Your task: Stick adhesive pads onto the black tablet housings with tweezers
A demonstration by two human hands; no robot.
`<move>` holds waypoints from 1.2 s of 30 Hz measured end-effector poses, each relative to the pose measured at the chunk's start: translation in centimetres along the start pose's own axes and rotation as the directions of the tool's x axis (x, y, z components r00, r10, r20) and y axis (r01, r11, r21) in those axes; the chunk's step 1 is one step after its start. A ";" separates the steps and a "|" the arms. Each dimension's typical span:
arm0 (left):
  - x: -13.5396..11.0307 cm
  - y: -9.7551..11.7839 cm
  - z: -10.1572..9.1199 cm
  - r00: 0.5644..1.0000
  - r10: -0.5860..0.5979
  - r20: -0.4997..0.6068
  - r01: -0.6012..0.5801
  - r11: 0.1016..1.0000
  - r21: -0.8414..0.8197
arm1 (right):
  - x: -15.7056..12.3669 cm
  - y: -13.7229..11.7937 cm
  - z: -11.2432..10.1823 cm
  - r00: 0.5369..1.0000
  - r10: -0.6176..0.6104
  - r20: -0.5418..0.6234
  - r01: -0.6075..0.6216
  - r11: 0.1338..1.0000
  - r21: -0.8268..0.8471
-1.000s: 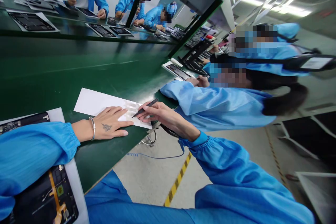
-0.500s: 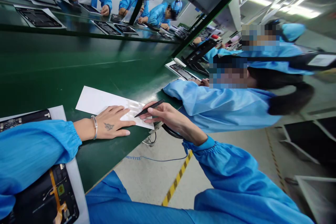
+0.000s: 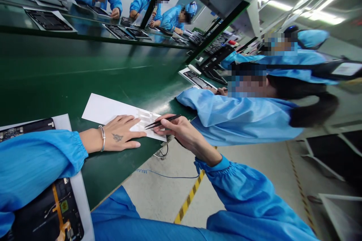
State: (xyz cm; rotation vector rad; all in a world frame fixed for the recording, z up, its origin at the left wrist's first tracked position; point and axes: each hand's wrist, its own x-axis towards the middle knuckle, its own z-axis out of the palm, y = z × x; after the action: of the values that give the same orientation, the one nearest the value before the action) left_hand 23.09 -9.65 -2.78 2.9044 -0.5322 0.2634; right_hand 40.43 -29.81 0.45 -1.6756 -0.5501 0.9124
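White sheet (image 3: 104, 109) on green workbench (image 3: 85, 67), grey floor (image 3: 158, 192), hazard tape (image 3: 189, 197) below

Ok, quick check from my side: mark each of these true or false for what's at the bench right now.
1. The right hand holds black tweezers. True.
2. The left hand wears a metal bangle. True.
3. The left hand lies on the green bench mat. False: it lies on a white sheet of paper.
4. A co-worker's hand touches that sheet. False: the co-worker's hand is further along the bench, beside a dark panel.
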 end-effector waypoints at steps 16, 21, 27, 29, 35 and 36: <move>-0.1 0.0 -0.1 1.000 -0.007 -0.007 0.007 1.000 -0.010 | 1.8 -1.9 0.0 0.982 0.184 0.040 -0.182 0.982 -0.044; -0.1 0.3 -0.2 1.000 -0.011 -0.016 0.011 1.000 -0.001 | 1.7 -1.9 -0.1 0.986 0.162 0.044 -0.158 0.984 -0.085; 0.2 0.7 -0.9 0.999 -0.041 0.029 0.041 0.999 -0.003 | 1.5 -1.1 0.8 0.998 -0.069 0.006 0.069 0.991 -0.118; 0.2 0.7 -1.1 0.998 -0.048 0.036 0.048 0.999 0.004 | 1.4 -0.7 1.2 0.994 -0.104 -0.031 0.102 0.992 -0.068; 0.4 0.8 -0.3 0.999 -0.052 0.014 0.051 0.999 0.016 | 0.8 0.1 2.0 0.982 -0.146 -0.117 0.152 0.988 0.042; 0.5 1.0 -0.2 0.997 -0.065 0.031 0.065 0.998 0.013 | 0.6 0.0 2.1 0.979 -0.160 -0.129 0.168 0.985 0.051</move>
State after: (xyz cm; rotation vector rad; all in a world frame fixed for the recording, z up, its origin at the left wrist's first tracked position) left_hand 23.19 -10.71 -2.36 2.9354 -0.4417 0.2129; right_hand 39.10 -28.06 0.07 -1.5942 -0.5612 0.6938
